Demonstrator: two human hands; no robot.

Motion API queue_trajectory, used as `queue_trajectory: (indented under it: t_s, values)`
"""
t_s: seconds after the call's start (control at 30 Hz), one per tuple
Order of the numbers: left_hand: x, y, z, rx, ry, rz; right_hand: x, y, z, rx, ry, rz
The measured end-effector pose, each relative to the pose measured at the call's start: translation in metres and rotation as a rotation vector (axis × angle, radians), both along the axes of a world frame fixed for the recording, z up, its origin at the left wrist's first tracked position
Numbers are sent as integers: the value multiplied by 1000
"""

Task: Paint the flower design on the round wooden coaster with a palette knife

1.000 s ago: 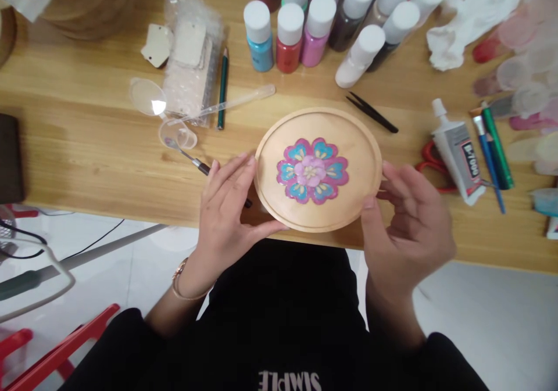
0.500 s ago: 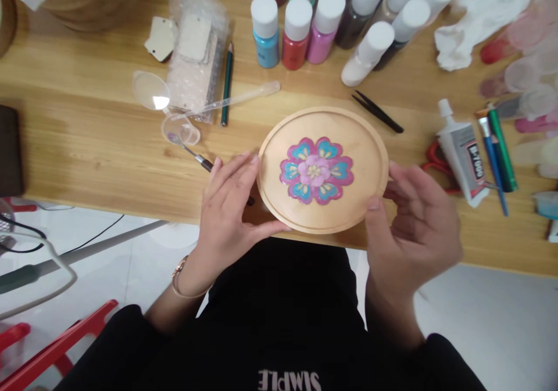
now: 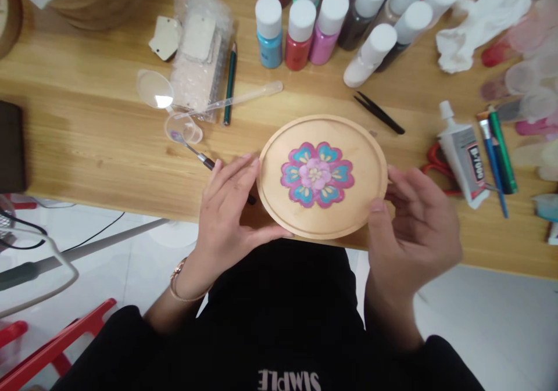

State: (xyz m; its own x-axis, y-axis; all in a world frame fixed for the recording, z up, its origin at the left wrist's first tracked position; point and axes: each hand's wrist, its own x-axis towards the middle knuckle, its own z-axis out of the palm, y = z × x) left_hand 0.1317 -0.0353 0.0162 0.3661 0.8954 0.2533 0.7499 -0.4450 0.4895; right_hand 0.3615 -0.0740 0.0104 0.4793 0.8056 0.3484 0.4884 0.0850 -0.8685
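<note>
Wooden plate (image 3: 368, 164) shifts slightly toward near side of desk (image 3: 104, 164); left hand (image 3: 224, 208), right hand (image 3: 412, 228): fingers grip opposite edges, probably sparing painted flower (image 3: 317, 174).

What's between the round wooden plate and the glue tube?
In the head view, the right hand, holding the rim of the wooden plate, then a red looped handle beside the glue tube.
</note>
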Motion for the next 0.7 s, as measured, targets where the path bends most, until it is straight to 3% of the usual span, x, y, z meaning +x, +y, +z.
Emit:
queue_trajectory:
  t_s: [0.7]
  values:
    - [-5, -4, 6, 50, 34, 11, -1, -4, -2, 7, 60, 29]
